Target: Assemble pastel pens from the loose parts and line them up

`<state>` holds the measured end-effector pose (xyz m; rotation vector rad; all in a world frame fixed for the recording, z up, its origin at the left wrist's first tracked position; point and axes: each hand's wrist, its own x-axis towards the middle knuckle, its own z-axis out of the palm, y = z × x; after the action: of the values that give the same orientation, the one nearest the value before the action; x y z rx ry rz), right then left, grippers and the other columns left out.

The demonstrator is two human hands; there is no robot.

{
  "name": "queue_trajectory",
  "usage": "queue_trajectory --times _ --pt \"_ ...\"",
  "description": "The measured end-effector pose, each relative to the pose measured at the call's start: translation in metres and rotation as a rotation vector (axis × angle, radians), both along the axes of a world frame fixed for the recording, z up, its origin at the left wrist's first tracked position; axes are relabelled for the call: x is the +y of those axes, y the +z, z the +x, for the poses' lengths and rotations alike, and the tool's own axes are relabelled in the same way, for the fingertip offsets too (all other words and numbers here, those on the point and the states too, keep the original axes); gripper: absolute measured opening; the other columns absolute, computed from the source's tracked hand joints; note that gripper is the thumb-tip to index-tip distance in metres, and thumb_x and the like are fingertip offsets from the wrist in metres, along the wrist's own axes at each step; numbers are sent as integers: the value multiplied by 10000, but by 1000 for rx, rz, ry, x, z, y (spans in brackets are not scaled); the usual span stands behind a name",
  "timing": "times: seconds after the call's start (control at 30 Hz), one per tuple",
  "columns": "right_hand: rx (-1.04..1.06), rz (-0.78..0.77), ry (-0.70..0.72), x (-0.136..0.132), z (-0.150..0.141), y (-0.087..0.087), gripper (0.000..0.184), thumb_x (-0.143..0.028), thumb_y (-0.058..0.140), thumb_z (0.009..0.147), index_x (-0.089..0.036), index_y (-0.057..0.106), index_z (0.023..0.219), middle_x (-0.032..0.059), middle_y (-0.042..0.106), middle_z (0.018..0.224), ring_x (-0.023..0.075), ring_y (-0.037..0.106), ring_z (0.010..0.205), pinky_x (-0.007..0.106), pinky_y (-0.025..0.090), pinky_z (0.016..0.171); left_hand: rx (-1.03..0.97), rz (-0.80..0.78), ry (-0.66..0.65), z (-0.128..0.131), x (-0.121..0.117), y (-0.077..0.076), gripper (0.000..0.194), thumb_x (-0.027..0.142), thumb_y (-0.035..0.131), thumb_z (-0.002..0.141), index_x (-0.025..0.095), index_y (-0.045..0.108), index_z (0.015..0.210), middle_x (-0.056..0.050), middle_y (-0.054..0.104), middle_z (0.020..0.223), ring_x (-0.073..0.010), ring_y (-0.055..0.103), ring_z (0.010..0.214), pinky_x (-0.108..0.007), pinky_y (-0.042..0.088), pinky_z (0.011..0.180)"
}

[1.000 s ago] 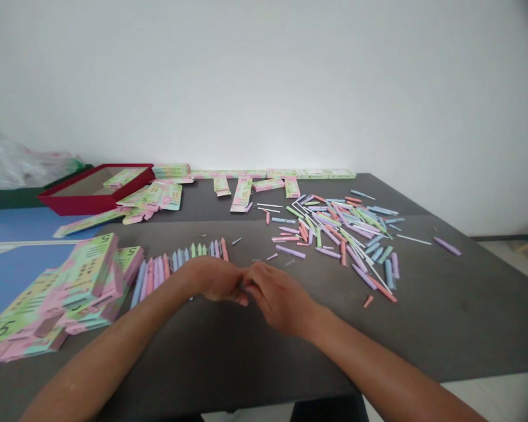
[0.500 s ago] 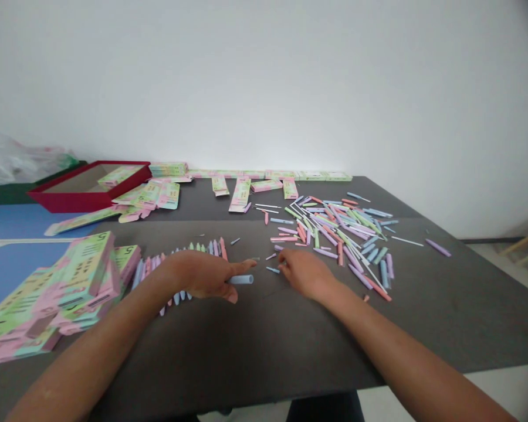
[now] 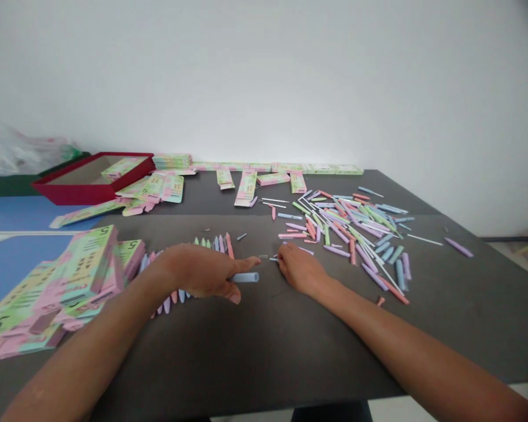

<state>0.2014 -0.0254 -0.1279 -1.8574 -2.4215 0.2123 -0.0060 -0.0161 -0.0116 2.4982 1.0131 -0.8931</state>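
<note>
My left hand (image 3: pixel 198 272) rests low on the dark table, and a pale blue tube (image 3: pixel 245 277) lies between its thumb and fingers. Behind that hand is a row of pastel pointed sticks (image 3: pixel 213 244), partly hidden by it. My right hand (image 3: pixel 300 269) has its fingertips on the table beside a thin pale stick (image 3: pixel 273 258). I cannot tell whether those fingers hold the stick. A loose heap of pastel sticks and tubes (image 3: pixel 349 237) spreads just beyond and to the right of that hand.
Stacked green-and-pink printed boxes (image 3: pixel 66 287) marked 5 stand at the left. Behind them is a red tray (image 3: pixel 92 187) holding a box. More flat boxes (image 3: pixel 264 176) line the far edge by the wall. A plastic bag (image 3: pixel 9 152) lies far left.
My hands have moved apart from their position together at the middle. The blue tube has appeared at my left hand. My right hand has moved to the heap's near edge.
</note>
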Motion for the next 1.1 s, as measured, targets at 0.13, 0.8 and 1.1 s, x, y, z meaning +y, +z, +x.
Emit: queue_trajectory --times 0.13,0.8,1.1 --pt "4 -2 -14 3 -2 0 197 -277 363 912 -174 523 965 90 586 978 194 578 830 286 366 643 4 -3 18 1 0 2 759 457 500 839 303 83 1454 -164 620 1181 -269 651 842 -304 462 631" --pt "-9 -7 65 17 -3 0 165 -236 397 893 -179 541 949 97 608 968 207 574 864 295 376 674 82 19 20 11 -9 -2 737 500 514 821 266 202 1445 -198 668 1076 -358 646 877 -443 479 700" --pt "27 -12 59 20 -2 -1 145 -253 433 878 -183 546 936 86 616 973 209 577 888 294 379 688 88 10 -1 13 -13 -2 705 476 512 833 251 232 1440 -186 659 1102 -332 637 923 -397 484 705"
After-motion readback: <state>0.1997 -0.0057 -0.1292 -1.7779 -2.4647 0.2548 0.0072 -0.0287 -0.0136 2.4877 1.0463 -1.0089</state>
